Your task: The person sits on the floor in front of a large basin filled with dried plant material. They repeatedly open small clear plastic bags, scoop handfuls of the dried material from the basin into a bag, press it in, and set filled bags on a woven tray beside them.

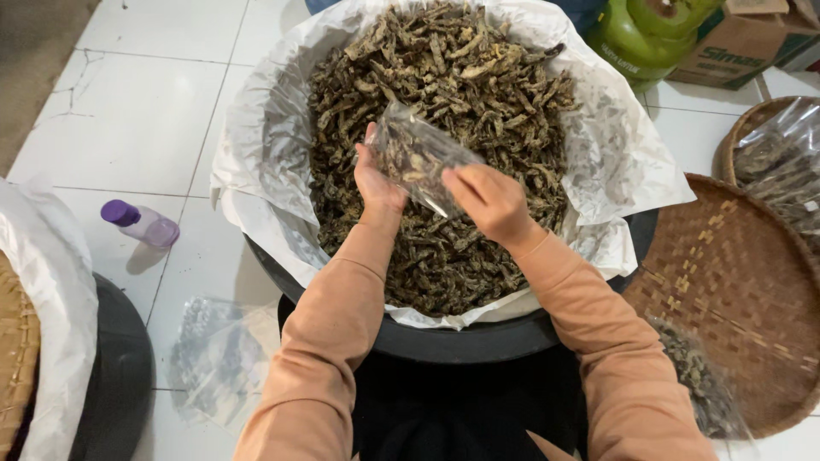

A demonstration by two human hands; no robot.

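- Far left, a white plastic liner (51, 282) drapes over a dark round tub (120, 376), only partly in view
- Just right of it, a small clear plastic bottle with a purple cap (141, 224) lies on its side on the white tiled floor (145, 102)
- Nearer me, a flat heap of empty clear plastic bags (218, 358) lies on the floor beside my left sleeve
- In the middle, a big black round basin (461, 341) lined with white plastic sheet (256, 145) is heaped with dark dried strips of snack food (461, 77)
- My left hand (376, 183) is raised over the heap, fingers pinching the left edge of a small clear plastic pouch (418, 158) that is part-filled with the same strips
- The pouch sits between my two hands, just above the heap; its long axis runs slantwise, from upper left by my left thumb down to lower right by my right hand
- My right hand (491, 201) is curled shut on the pouch's lower right corner, knuckles towards me; both hands touch it, so neither is the nearer
- Right of the basin, a round woven brown bamboo tray (735, 282) lies flat, with one filled clear pouch (700, 384) at its near edge
- Far right, a second woven tray (743, 128) carries more filled pouches (786, 162)
- Top right stand a green gas cylinder (641, 43) and a brown cardboard box (743, 43)
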